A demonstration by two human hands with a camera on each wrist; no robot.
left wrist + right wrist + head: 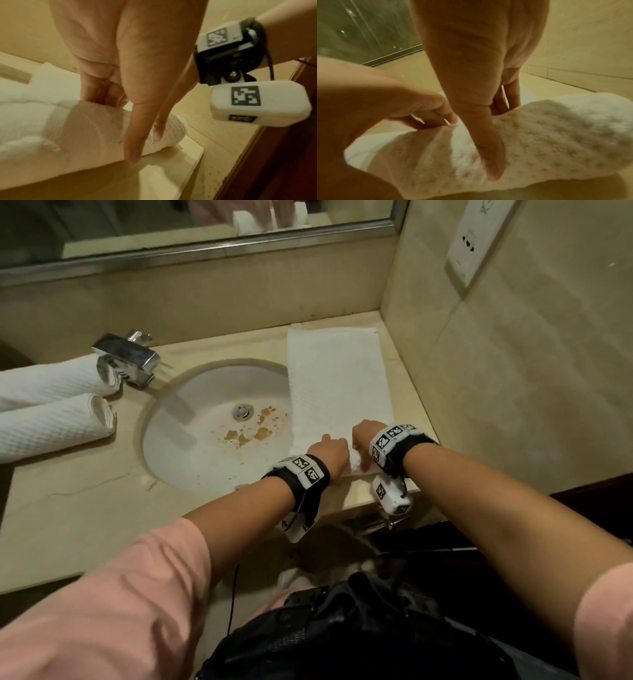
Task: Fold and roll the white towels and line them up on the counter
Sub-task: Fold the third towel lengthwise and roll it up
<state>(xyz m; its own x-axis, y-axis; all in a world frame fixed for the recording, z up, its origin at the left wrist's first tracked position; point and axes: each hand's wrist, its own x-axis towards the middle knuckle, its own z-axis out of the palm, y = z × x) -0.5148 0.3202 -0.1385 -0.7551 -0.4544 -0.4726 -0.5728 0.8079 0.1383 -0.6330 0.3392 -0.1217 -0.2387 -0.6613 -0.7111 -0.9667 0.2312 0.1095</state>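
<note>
A white waffle towel [337, 378], folded into a long strip, lies on the counter to the right of the sink. Its near end is turned over into a small roll [358, 462] [96, 129] [530, 142]. My left hand [330, 453] [120, 102] and right hand [364, 436] [494, 121] sit side by side on that roll, fingers curled over its far side and thumbs against its near side. Two finished rolled towels [54, 412] lie at the left of the counter beside the tap.
The sink basin [205, 460] holds brown stains near its drain. A chrome tap [128, 359] stands at the back left. The side wall [513, 371] runs along the towel's right edge, a mirror [171, 231] hangs behind, and the counter's front edge [359, 505] lies under my wrists.
</note>
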